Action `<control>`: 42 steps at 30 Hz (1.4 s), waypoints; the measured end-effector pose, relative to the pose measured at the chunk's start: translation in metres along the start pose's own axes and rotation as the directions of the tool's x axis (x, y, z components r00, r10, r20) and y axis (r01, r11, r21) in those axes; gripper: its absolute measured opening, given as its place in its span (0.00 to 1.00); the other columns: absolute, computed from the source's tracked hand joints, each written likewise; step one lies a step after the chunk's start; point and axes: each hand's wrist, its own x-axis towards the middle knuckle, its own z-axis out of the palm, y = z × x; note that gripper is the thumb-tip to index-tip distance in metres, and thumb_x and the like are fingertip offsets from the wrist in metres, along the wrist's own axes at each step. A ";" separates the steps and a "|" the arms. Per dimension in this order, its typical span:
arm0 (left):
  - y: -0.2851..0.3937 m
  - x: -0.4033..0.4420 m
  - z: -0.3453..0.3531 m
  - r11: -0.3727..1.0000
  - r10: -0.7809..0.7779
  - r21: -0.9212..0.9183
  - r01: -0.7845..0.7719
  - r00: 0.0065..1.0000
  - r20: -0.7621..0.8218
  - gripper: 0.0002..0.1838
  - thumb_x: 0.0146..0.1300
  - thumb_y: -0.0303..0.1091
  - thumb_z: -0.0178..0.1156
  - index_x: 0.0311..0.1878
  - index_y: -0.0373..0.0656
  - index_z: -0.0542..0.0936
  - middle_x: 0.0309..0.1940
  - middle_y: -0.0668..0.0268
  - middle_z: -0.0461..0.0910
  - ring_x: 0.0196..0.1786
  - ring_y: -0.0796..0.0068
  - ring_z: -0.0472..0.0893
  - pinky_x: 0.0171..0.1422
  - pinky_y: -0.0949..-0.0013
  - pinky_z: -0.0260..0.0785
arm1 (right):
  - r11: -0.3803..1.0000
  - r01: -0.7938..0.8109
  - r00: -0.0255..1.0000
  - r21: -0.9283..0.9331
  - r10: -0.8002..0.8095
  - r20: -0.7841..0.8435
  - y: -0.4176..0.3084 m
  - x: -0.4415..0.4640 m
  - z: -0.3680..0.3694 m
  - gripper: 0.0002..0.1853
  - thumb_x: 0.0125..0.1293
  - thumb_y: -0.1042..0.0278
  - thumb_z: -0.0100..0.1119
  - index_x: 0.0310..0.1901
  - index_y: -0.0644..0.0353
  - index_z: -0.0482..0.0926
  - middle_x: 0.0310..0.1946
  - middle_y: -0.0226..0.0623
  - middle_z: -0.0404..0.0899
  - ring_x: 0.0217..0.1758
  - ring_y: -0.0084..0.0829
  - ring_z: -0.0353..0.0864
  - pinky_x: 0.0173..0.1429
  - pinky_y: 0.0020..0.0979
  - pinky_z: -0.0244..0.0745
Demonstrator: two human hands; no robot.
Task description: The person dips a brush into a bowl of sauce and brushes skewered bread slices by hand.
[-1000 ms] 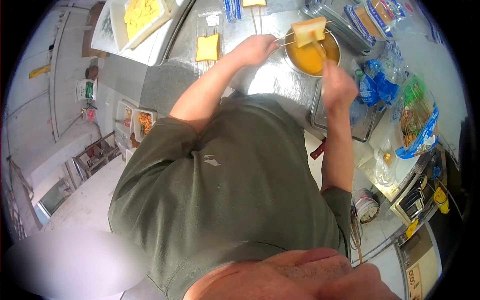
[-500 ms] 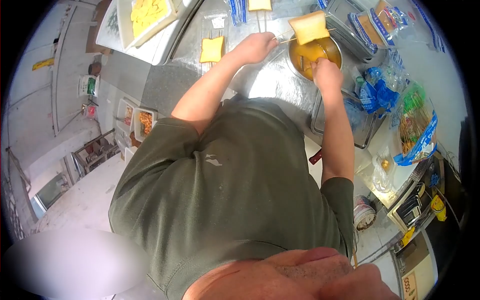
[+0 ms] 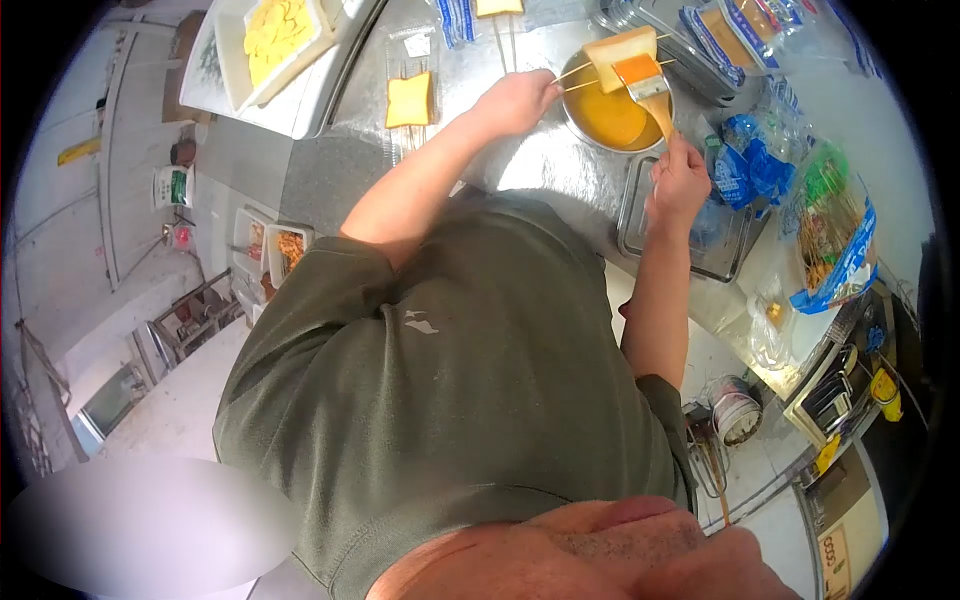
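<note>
Golden liquid (image 3: 612, 118): pooled in a round metal bowl (image 3: 573, 126) below a pale bread slice (image 3: 605, 52).
Left hand (image 3: 515, 103): fingertips pinch the ends of two thin skewers (image 3: 573, 72) that run through the slice.
Right hand (image 3: 682, 180): fingers close around the handle of a flat brush (image 3: 650, 92), its orange-tinged bristles against the slice.
Tear risk: hard pressure from the bristles could split the bread along the skewers.
Drop risk: with the skewers gripped at one end only, a twist or loosened pinch could tip the slice into the bowl.
Drip risk: overloaded bristles could spill liquid past the rim.
Counter: shiny steel, with another skewered slice (image 3: 409, 100) at left; a metal tray (image 3: 733, 270) and blue plastic (image 3: 745, 165) at right.
Room: pale floor (image 3: 150, 400), a bucket (image 3: 738, 415) behind the right arm.
</note>
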 end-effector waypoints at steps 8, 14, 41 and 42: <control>0.007 -0.003 0.005 1.000 0.008 0.010 -0.008 1.000 -0.017 0.17 0.71 0.45 0.50 0.40 0.37 0.75 0.30 0.46 0.79 0.39 0.42 0.78 0.44 0.50 0.69 | 0.995 -0.077 0.995 -0.064 0.073 -0.066 0.003 -0.015 0.016 0.10 0.66 0.67 0.62 0.35 0.65 0.76 0.18 0.24 0.65 0.17 0.16 0.60 0.22 0.21 0.56; 0.002 -0.003 0.007 1.000 -0.014 0.018 0.014 1.000 -0.016 0.17 0.71 0.44 0.50 0.40 0.38 0.75 0.30 0.46 0.79 0.38 0.42 0.78 0.43 0.50 0.69 | 0.996 -0.067 0.995 0.051 0.070 -0.069 -0.006 -0.014 0.016 0.11 0.65 0.67 0.61 0.35 0.68 0.77 0.18 0.23 0.66 0.17 0.14 0.60 0.20 0.22 0.53; -0.021 -0.009 -0.014 1.000 -0.030 -0.001 0.030 0.996 -0.087 0.18 0.71 0.44 0.51 0.40 0.37 0.76 0.30 0.46 0.78 0.37 0.43 0.78 0.43 0.52 0.69 | 0.699 0.228 0.974 -0.678 -0.162 0.160 0.007 0.055 -0.024 0.16 0.62 0.58 0.63 0.38 0.66 0.82 0.26 0.39 0.81 0.28 0.32 0.80 0.32 0.35 0.73; -0.020 -0.009 -0.013 1.000 -0.031 -0.004 0.031 0.996 -0.079 0.18 0.71 0.45 0.51 0.40 0.37 0.76 0.30 0.46 0.78 0.37 0.43 0.78 0.43 0.52 0.69 | 0.841 0.087 0.996 -0.535 -0.058 0.070 0.002 0.052 -0.030 0.16 0.62 0.59 0.64 0.38 0.67 0.81 0.23 0.34 0.78 0.25 0.27 0.76 0.29 0.31 0.70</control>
